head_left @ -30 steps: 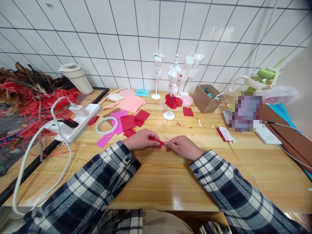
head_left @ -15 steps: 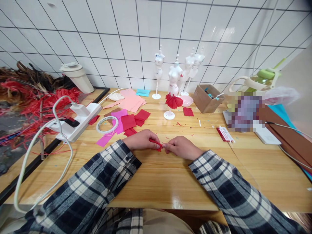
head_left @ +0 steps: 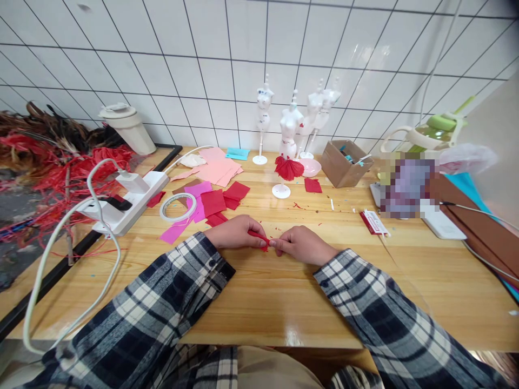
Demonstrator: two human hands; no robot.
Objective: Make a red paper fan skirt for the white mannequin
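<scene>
My left hand (head_left: 233,232) and my right hand (head_left: 302,244) meet over the wooden table (head_left: 259,302), both pinching a small folded piece of red paper (head_left: 260,239) between their fingertips. Loose red and pink paper squares (head_left: 211,202) lie just beyond my left hand, beside a roll of clear tape (head_left: 177,207). Further back stands a small white mannequin (head_left: 288,140) wearing a red paper skirt (head_left: 288,168). Much of the held paper is hidden by my fingers.
Three more white mannequins (head_left: 320,108) stand by the tiled wall. A power strip (head_left: 124,202) with white cables sits at left, a cardboard box (head_left: 344,162) at back right, a red-and-white packet (head_left: 375,222) on the right. Red straw and feathers (head_left: 44,162) pile at far left.
My hands have drawn slightly closer together around the red paper, which now looks shorter and more bunched between the fingertips. Everything else stays put.
</scene>
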